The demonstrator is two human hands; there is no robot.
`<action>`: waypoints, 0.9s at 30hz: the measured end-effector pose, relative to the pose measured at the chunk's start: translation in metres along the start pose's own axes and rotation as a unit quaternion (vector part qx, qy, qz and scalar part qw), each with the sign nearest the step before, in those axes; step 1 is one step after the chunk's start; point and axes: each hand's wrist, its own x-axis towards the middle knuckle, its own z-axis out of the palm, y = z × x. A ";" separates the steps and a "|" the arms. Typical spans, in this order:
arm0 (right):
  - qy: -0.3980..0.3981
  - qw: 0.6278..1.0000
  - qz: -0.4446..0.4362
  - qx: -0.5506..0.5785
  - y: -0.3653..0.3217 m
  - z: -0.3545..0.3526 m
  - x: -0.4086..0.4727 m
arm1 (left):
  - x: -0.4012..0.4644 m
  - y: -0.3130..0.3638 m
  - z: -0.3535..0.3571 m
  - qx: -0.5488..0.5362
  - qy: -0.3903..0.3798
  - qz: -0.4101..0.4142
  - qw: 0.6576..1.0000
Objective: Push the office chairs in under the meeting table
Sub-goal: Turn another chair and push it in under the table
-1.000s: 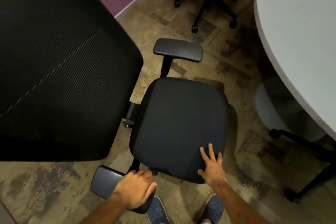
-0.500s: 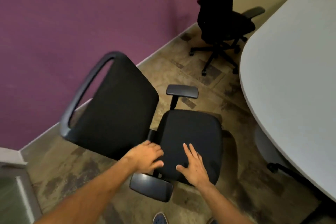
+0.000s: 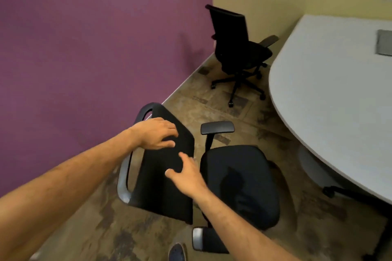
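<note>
The black fabric office chair (image 3: 239, 184) stands just beside the pale grey rounded meeting table (image 3: 331, 99), not under it, while the left hand (image 3: 156, 133) and right hand (image 3: 186, 176), fingers relaxed, gripping nothing, rest against its backrest (image 3: 163, 188).

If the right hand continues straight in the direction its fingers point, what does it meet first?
Most likely the black mesh backrest of the near office chair: the right hand points up-left across it, fingers spread, though whether they already touch it is unclear.
</note>
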 end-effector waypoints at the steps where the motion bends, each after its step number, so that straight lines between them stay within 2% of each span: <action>1: 0.000 1.000 0.015 0.002 -0.009 0.013 0.004 | -0.001 -0.019 0.005 0.001 -0.003 0.009 1.000; 5: 0.051 0.993 0.099 0.035 -0.047 0.074 0.030 | 0.003 -0.104 0.026 0.002 -0.038 0.075 0.996; 7: 0.037 0.991 0.124 0.032 -0.056 0.097 0.029 | -0.010 -0.126 0.042 -0.001 -0.062 0.089 0.994; 10: -0.034 0.990 0.138 -0.006 -0.051 0.116 0.024 | -0.035 -0.139 0.071 -0.012 -0.118 0.073 0.990; 11: -0.017 0.988 0.151 -0.001 -0.069 0.129 0.030 | -0.032 -0.159 0.074 0.010 -0.115 0.112 0.987; 13: -0.036 0.986 0.164 -0.009 -0.077 0.131 0.039 | -0.029 -0.165 0.075 -0.012 -0.140 0.096 0.985; 14: 0.007 0.984 0.176 -0.003 -0.093 0.132 0.047 | -0.007 -0.177 0.061 0.007 -0.114 0.147 0.983; 16: 0.032 0.985 0.168 -0.011 -0.090 0.125 0.057 | 0.018 -0.169 0.056 0.016 -0.117 0.170 0.978; 17: 0.077 0.981 0.179 -0.012 -0.096 0.127 0.064 | 0.032 -0.170 0.052 0.022 -0.088 0.217 0.972; 19: 0.113 0.976 0.185 -0.010 -0.104 0.141 0.070 | 0.037 -0.167 0.058 0.028 -0.070 0.249 0.965; 22: 0.139 0.971 0.184 -0.061 -0.101 0.145 0.079 | 0.049 -0.163 0.057 0.015 -0.076 0.268 0.960; 24: 0.136 0.969 0.184 -0.090 -0.095 0.153 0.075 | 0.039 -0.160 0.075 -0.016 -0.072 0.278 0.958; 25: 0.107 0.970 0.194 -0.103 -0.091 0.154 0.072 | 0.032 -0.161 0.086 -0.037 -0.061 0.290 0.954; 27: 0.065 0.966 0.230 -0.094 -0.103 0.189 0.079 | 0.017 -0.173 0.101 -0.054 -0.103 0.337 0.934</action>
